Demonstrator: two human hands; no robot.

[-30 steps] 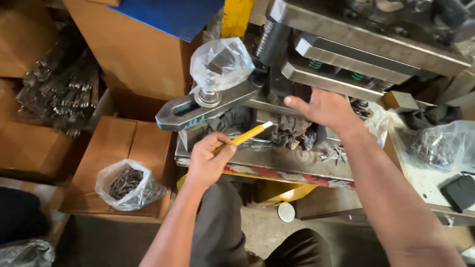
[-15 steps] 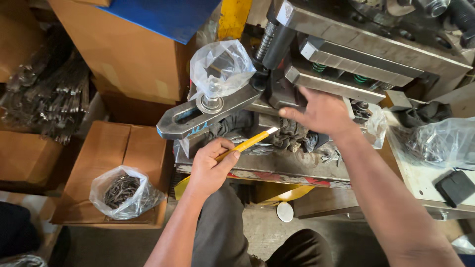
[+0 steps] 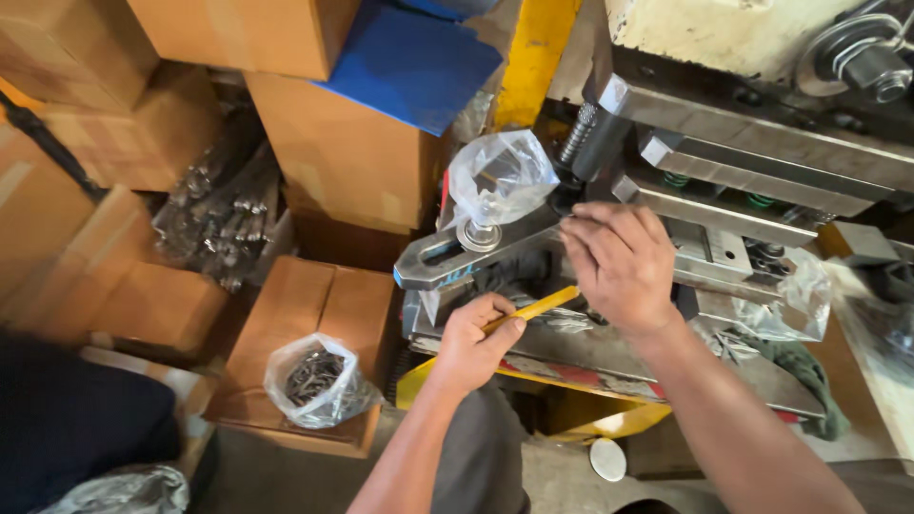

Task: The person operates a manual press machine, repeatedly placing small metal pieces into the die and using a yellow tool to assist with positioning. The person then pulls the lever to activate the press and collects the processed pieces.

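My left hand [image 3: 473,345] grips a thin yellow stick [image 3: 539,306] that points up and right toward the press bed [image 3: 609,354]. My right hand [image 3: 619,265] hovers palm down over the bed, its fingertips at the end of a grey slotted clamp bar [image 3: 447,262]; whether it pinches a small part I cannot tell. A clear plastic bag [image 3: 502,176] covers the bolt standing on that clamp. Small metal pieces [image 3: 569,325] lie on the bed under my right hand.
The grey die block and springs of the press [image 3: 762,181] sit to the right. A clear bag of small dark metal parts [image 3: 314,381] rests on a cardboard box [image 3: 305,314] at lower left. More boxes, a blue sheet [image 3: 409,62] and bundled metal parts [image 3: 224,224] are stacked left.
My right hand slid left toward the clamp bar. The left hand with the yellow stick stayed near the bed's front edge, and the view moved closer.
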